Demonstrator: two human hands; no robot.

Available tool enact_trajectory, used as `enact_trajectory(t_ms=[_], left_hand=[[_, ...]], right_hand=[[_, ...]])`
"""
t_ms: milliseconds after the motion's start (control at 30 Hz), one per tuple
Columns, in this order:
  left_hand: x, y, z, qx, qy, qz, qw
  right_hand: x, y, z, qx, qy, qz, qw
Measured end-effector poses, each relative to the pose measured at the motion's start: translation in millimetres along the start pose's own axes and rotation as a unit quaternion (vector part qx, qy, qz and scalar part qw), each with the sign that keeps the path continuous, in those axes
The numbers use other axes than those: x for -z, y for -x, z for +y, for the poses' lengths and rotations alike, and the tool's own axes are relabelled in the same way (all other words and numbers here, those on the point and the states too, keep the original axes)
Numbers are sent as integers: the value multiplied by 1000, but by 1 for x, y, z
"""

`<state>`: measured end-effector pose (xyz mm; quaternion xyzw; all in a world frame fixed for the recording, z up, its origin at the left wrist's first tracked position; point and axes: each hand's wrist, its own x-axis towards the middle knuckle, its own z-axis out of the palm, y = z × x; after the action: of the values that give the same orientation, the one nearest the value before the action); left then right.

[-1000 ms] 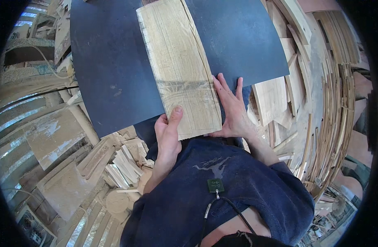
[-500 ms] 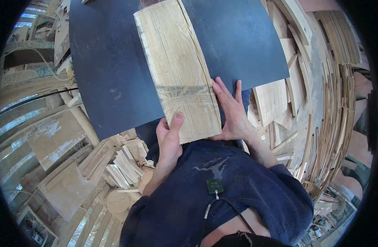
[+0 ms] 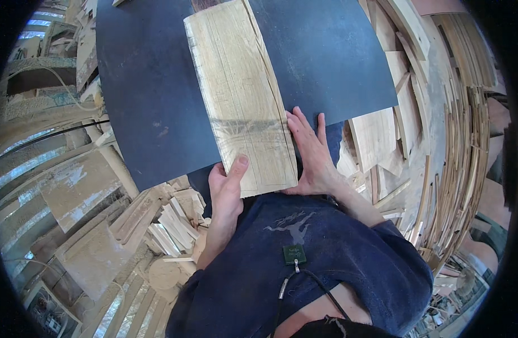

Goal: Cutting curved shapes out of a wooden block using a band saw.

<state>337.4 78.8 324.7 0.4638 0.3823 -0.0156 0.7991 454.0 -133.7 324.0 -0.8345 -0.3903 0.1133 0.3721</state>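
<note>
A long pale wooden board [image 3: 239, 79] lies lengthwise over a dark flat tabletop [image 3: 157, 101], its near end overhanging the front edge toward my body. Lines run along its grain, a crack follows its right side, and a dark band crosses it near my hands. My left hand [image 3: 227, 186] grips the near left corner, thumb on top and fingers underneath. Against the right edge rests my right hand [image 3: 315, 155], its fingers stretched and spread toward the tabletop and its thumb by the near end, partly hidden.
At the board's far end a dark reddish strip [image 3: 205, 5] shows. Wooden planks [image 3: 374, 135] stand at the right, with many thin strips [image 3: 459, 163] beyond. Offcuts [image 3: 174, 225] are heaped at the lower left, near dusty slats and sheets [image 3: 76, 186].
The board's near end has swung slightly left, while its far end stays nearly in place. Both my hands have moved left with it.
</note>
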Motion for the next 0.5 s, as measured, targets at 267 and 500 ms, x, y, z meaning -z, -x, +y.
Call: enact_trajectory(t_ms=[267, 500], left_hand=[[1, -1, 9, 10, 22, 33, 999], [-2, -2, 16, 23, 17, 15, 999]], right_hand=[[-8, -1, -3, -4, 2, 8, 1000], [-6, -5, -3, 2, -3, 6, 1000]])
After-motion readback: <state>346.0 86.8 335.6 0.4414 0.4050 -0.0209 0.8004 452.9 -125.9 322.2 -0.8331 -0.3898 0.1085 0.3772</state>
